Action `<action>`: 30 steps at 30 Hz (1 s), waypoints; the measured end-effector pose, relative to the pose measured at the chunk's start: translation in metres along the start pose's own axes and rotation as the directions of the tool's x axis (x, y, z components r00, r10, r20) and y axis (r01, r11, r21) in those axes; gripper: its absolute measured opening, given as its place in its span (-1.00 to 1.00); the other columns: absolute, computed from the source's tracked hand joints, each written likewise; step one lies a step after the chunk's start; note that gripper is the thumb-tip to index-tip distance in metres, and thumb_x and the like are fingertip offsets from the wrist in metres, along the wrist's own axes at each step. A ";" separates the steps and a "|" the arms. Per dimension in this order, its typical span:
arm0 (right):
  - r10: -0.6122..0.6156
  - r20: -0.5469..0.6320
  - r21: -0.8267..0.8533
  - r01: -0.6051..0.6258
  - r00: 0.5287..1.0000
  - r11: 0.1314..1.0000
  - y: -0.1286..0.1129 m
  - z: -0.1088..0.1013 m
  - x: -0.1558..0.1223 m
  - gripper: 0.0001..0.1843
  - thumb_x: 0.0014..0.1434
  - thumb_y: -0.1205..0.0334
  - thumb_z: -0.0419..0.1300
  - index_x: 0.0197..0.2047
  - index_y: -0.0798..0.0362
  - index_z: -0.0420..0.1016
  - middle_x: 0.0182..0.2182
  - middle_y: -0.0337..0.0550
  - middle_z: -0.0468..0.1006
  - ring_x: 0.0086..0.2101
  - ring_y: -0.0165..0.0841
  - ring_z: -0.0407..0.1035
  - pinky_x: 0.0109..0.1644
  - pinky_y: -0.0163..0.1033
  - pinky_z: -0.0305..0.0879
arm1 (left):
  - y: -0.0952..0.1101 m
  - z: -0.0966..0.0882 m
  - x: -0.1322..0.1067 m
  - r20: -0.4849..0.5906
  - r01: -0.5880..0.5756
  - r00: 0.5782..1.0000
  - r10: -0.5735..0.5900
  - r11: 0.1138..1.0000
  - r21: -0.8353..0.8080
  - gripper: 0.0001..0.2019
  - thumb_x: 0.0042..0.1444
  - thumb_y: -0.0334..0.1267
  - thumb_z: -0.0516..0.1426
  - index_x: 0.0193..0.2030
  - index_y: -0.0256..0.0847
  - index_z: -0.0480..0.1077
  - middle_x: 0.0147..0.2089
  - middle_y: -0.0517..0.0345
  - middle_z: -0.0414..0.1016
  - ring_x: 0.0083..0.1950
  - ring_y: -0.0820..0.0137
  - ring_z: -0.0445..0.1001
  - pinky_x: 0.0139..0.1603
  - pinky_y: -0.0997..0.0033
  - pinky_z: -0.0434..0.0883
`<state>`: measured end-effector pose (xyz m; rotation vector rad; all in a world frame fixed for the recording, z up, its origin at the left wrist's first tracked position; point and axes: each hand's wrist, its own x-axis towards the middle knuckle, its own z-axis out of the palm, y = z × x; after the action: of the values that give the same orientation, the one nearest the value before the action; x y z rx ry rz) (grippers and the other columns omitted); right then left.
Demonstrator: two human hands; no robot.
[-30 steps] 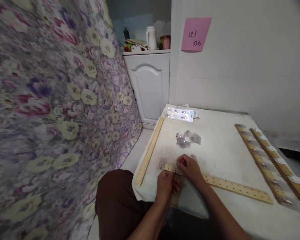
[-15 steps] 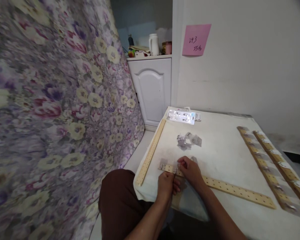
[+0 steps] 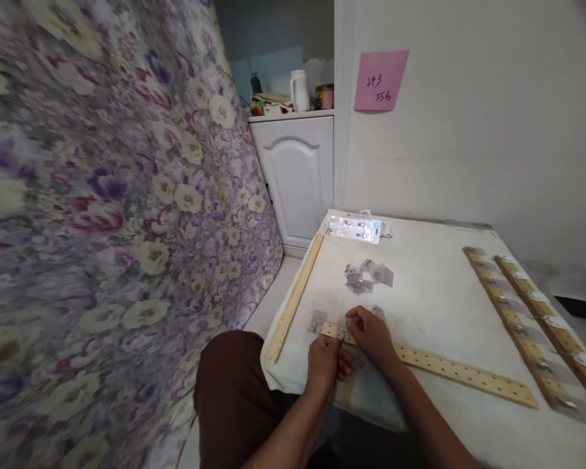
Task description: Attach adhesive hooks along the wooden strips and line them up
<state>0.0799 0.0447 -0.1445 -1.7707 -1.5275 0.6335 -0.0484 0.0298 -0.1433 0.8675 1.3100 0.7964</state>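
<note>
A pale wooden strip with rows of holes (image 3: 463, 372) lies across the near part of the table, its left part under my hands. At its near edge my left hand (image 3: 322, 358) is closed, fingers curled beside a small shiny metal piece (image 3: 342, 335). My right hand (image 3: 372, 333) is closed in a pinch just above the strip; what its fingertips hold is too small to make out. A small metal piece in clear plastic (image 3: 317, 321) sits on the strip's left end. Another clear plastic piece (image 3: 379, 312) shows partly behind my right hand.
Several small plastic-wrapped metal pieces (image 3: 366, 277) lie mid-table. A second holed strip (image 3: 295, 296) runs along the left edge. Two strips bearing wrapped pieces (image 3: 510, 319) lie at right. A clear blister pack (image 3: 354, 229) is at the back. A floral curtain (image 3: 127, 228) hangs at left.
The view has shifted very slightly. Both hands keep nearly the same place and pose over the strip.
</note>
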 end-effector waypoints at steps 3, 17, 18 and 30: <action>-0.005 -0.002 -0.011 0.004 1.000 1.000 -0.001 -0.001 0.000 -0.83 -0.01 0.23 0.09 -0.29 0.00 0.40 -0.52 -0.29 0.45 -0.47 -0.39 0.32 -0.38 -0.32 0.10 | 0.002 0.000 -0.002 -0.005 -0.002 1.000 0.002 1.000 0.002 -0.86 -0.01 -0.22 0.02 -0.53 -0.18 0.18 -0.69 0.24 0.40 -0.79 0.52 0.27 -0.81 0.58 0.05; -0.018 -0.002 -0.011 0.018 1.000 1.000 0.001 0.001 -0.001 -0.82 -0.02 0.17 0.12 -0.30 -0.01 0.39 -0.51 -0.28 0.45 -0.46 -0.38 0.33 -0.38 -0.30 0.13 | 0.002 0.001 -0.002 -0.025 -0.015 1.000 0.015 1.000 -0.001 -0.85 0.02 -0.22 0.00 -0.50 -0.20 0.22 -0.70 0.26 0.40 -0.79 0.55 0.27 -0.83 0.60 0.03; -0.017 0.002 -0.011 0.017 1.000 1.000 0.000 0.001 -0.001 -0.82 -0.02 0.17 0.12 -0.29 -0.01 0.39 -0.51 -0.28 0.45 -0.47 -0.38 0.33 -0.38 -0.30 0.13 | 0.001 0.001 -0.002 -0.027 -0.015 1.000 0.015 1.000 -0.001 -0.85 0.03 -0.21 0.00 -0.50 -0.20 0.22 -0.70 0.26 0.39 -0.79 0.55 0.27 -0.83 0.60 0.04; 0.004 0.015 -0.002 -0.004 1.000 1.000 0.001 0.002 0.000 -0.80 -0.05 0.16 0.16 -0.29 -0.02 0.38 -0.49 -0.29 0.46 -0.45 -0.38 0.34 -0.39 -0.31 0.13 | 0.000 0.001 -0.001 -0.030 -0.022 0.999 0.022 1.000 0.006 -0.84 0.03 -0.20 0.00 -0.50 -0.20 0.22 -0.70 0.27 0.39 -0.80 0.55 0.25 -0.82 0.59 0.05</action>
<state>0.0790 0.0452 -0.1468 -1.7746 -1.5356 0.6484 -0.0475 0.0288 -0.1426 0.8790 1.3318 0.8262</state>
